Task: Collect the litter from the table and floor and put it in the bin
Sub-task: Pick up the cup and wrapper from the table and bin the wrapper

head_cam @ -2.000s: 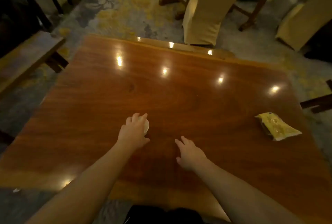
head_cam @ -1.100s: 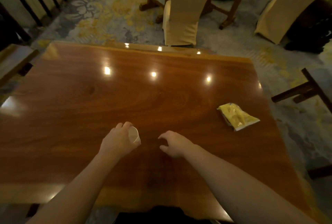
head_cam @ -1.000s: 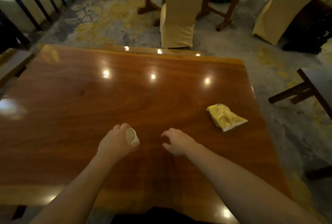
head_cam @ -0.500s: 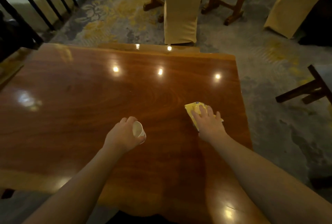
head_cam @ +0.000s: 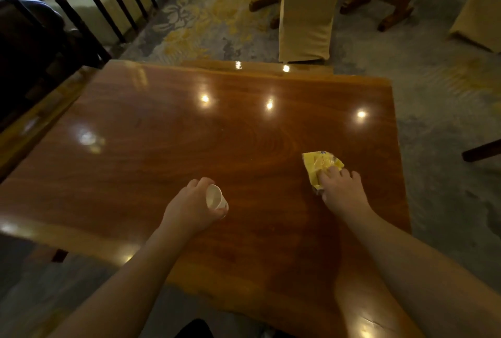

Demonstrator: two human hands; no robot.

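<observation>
I see a covered chair (head_cam: pixel 306 9) beyond the table (head_cam: pixel 189 147). My left hand (head_cam: pixel 189 209) grips a paper cup (head_cam: pixel 215 199); right hand (head_cam: pixel 341 188) fingers close on the yellow wrapper (head_cam: pixel 318 164).

dim | lamp glare on table (head_cam: pixel 244 134) | edges bowed, soft

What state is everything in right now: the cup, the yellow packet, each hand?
Paper cup: empty, tipped sideways, gripped in the left hand.
Yellow wrapper: crumpled, lying on the table, fingers on its near end.
Left hand: closed around the cup.
Right hand: pressing on the wrapper, grip unclear.
</observation>
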